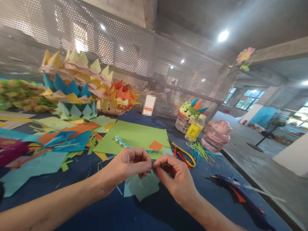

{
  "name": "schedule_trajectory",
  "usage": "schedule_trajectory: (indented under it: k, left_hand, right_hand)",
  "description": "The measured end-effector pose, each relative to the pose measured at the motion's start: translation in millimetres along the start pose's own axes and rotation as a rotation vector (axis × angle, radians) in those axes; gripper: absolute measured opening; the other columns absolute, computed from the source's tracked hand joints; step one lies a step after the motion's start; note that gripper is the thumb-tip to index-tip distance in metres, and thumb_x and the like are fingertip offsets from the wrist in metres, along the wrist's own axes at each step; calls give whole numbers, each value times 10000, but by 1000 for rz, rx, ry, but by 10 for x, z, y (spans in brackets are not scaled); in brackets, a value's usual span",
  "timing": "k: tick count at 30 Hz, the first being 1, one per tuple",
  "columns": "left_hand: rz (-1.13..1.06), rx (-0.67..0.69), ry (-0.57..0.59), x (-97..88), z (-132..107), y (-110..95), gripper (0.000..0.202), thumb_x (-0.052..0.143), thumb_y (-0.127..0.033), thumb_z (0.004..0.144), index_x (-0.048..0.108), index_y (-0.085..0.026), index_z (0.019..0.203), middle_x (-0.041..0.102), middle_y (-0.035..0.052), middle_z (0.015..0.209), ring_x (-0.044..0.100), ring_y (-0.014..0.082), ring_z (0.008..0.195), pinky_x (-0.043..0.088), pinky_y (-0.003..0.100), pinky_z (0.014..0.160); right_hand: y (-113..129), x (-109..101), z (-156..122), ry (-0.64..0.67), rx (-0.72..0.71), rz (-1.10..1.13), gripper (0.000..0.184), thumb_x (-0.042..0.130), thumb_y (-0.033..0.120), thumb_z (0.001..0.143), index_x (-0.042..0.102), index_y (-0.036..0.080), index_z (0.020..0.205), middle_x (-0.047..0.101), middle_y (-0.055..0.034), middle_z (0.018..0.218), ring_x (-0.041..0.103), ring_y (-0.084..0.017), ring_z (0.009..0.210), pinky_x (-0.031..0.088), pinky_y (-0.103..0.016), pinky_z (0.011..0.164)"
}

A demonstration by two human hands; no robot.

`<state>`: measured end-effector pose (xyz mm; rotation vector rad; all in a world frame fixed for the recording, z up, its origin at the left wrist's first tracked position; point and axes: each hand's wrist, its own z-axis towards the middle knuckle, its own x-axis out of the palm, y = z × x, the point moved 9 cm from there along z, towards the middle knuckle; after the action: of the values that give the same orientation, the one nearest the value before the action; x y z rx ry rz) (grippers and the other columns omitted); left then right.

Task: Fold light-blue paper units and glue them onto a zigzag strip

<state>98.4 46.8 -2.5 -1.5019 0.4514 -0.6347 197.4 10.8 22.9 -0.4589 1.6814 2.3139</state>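
Observation:
My left hand (136, 163) and my right hand (176, 175) meet fingertip to fingertip at the middle of the table, both closed in a pinch. Whatever they hold is too small and hidden by the fingers to make out. Just under them lies a loose pile of pale blue-green paper squares (141, 186). Beyond my fingers a green paper sheet (137, 134) carries an orange paper square (155, 145) and a narrow folded light-blue paper strip (122, 141). Scissors (186, 157) with red and yellow handles rest to the right of the sheet.
Folded-paper crowns (74, 83) stand at the back left, above scattered paper scraps (72, 134). On the right are a yellow-labelled bottle (194, 130), a pink jug (216, 136), shredded paper strips (199, 152) and a glue gun (237, 189). A perforated metal screen (134, 64) rises behind.

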Motion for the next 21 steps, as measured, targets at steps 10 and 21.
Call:
schedule_trajectory:
  k: [10,21]
  left_hand:
    - [33,51,-1,2,30,-25,166,668,-217,666,540,-143,741,540,-43,618,475,77,578,391,204,577]
    - [352,205,-79,-7,-44,-167,132,573,-209,732,537,-184,856,539,-38,663,515,118,649,417,228,620]
  right_hand:
    - [34,14,-27,14,-38,-19,39,579,198,801,600,164,803,583,-11,733,545,-113,654,447,-218,606]
    - [-141,32,-2,34,76,-73,194,624,357,785,614,163,792,571,4,698,500,-113,640,426,-225,599]
